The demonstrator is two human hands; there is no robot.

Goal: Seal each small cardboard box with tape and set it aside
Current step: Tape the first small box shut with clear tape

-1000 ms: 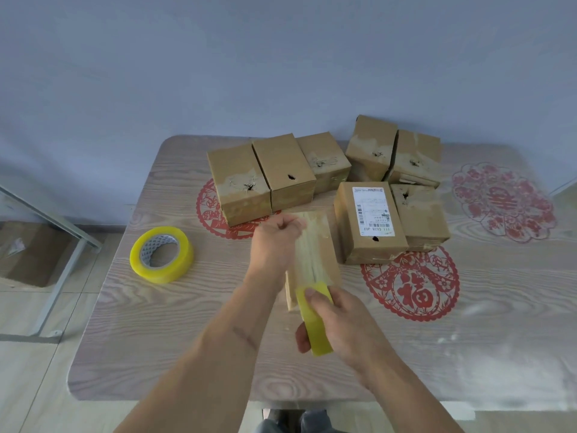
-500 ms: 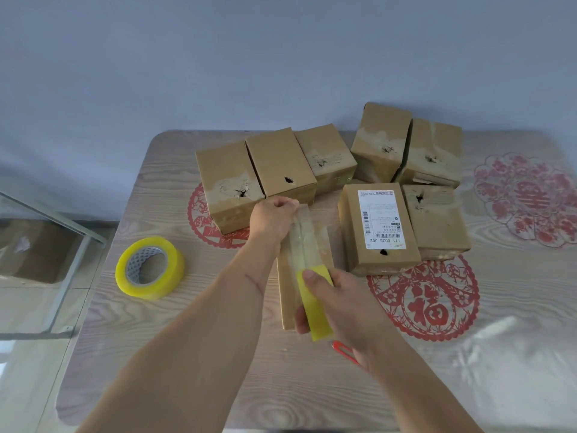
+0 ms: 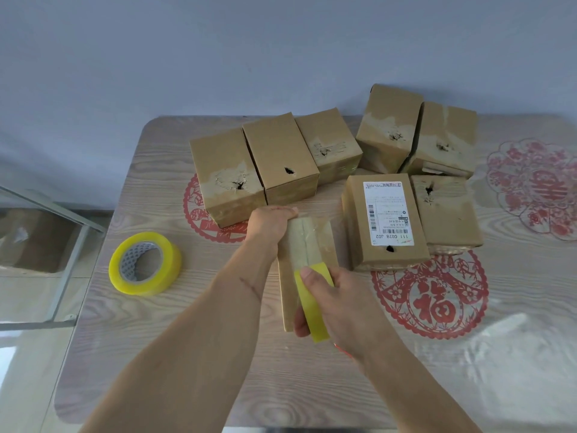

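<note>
Cardboard box (image 3: 307, 245) held by left hand (image 3: 270, 221); right hand (image 3: 334, 295) grips yellow tape roll (image 3: 312, 304).

Single head-worn view, forward and down, close over the table (image 3: 150, 354).

I see my left hand (image 3: 271, 220) gripping the far end of the small cardboard box (image 3: 304, 245) at the table's middle, fingers curled over its top edge. My right hand (image 3: 335, 300) holds a yellow tape roll (image 3: 312, 304) against the box's near end, thumb on the roll, and a clear strip of tape (image 3: 307, 237) runs along the box's top seam. A second yellow tape roll (image 3: 145, 263) lies flat to the left on the wooden table (image 3: 187, 354). Three sealed boxes (image 3: 274, 160) stand in a row behind; four more, one with a shipping label (image 3: 387, 212), cluster to the right. Red paper-cut decorations (image 3: 432, 296) lie on the tabletop.
</note>
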